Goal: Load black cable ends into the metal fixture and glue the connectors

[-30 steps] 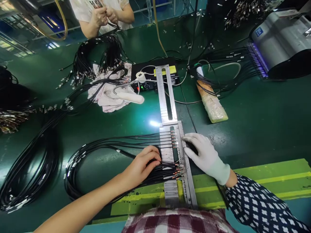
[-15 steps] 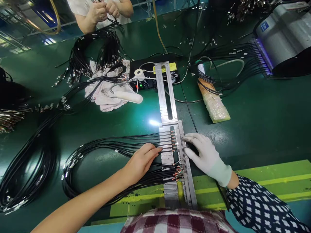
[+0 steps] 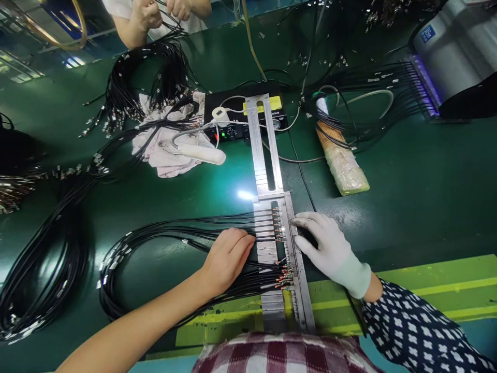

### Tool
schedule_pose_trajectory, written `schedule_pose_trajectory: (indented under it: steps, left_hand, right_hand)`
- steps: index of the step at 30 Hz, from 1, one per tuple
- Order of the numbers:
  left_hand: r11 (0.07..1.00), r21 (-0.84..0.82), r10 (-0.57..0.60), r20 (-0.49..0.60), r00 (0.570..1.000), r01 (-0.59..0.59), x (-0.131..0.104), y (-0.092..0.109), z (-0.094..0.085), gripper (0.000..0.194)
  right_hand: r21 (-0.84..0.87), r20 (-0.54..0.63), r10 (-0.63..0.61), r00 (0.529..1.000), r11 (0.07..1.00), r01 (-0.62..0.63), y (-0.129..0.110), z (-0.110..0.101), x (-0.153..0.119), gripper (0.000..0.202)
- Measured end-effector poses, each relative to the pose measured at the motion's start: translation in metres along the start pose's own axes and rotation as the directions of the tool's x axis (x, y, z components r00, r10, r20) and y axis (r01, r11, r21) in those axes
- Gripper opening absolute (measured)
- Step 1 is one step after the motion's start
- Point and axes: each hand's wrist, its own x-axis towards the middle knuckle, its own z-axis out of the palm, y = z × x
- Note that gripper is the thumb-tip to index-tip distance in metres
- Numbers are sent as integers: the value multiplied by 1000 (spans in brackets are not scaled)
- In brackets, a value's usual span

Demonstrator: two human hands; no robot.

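A slotted metal fixture (image 3: 267, 252) lies lengthwise before me, with several black cables laid across its grooves and their stripped, coloured ends at its right-hand rail (image 3: 295, 264). My left hand (image 3: 229, 256), bare, is closed at the fixture's left edge, thumb and fingers pinched on a black cable (image 3: 266, 240). Below that hand, a thicker bunch of cables (image 3: 248, 282) runs to the rail with orange and green wire ends. My right hand (image 3: 328, 246), in a white glove, touches the rail's right side with fingertips; its thumb and forefinger are apart.
Behind the fixture stand a black control box (image 3: 229, 132) and a white lamp wand (image 3: 202, 154) on a cloth (image 3: 166, 160). A wrapped block (image 3: 345, 171) lies right. Coiled cables (image 3: 46, 269) lie left. A grey machine (image 3: 458, 62) glows purple. A co-worker's hands (image 3: 155, 13) hold cables opposite.
My left hand has drawn back slightly to the left along the cable. My right hand stays at the rail. The co-worker's hands have moved a little.
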Motion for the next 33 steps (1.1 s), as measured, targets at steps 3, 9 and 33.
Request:
schedule_pose_trajectory:
  steps: [3,9,33]
  left_hand:
    - [996,70,57,-15,998,-56,-3,-2,3,19]
    - [972,121,203,-15,979,-200,-8,-6,4,23]
    - [985,-146,-55,263,963,96,-19,6,-12,24]
  right_hand:
    - [3,2,7,1000,1000,-7,-1,-1,0,26]
    - [-1,-6,5,1000,1000,-5,0,0,0,25]
    - [19,13,-8,1000,1000,8,-1,-1,-4,25]
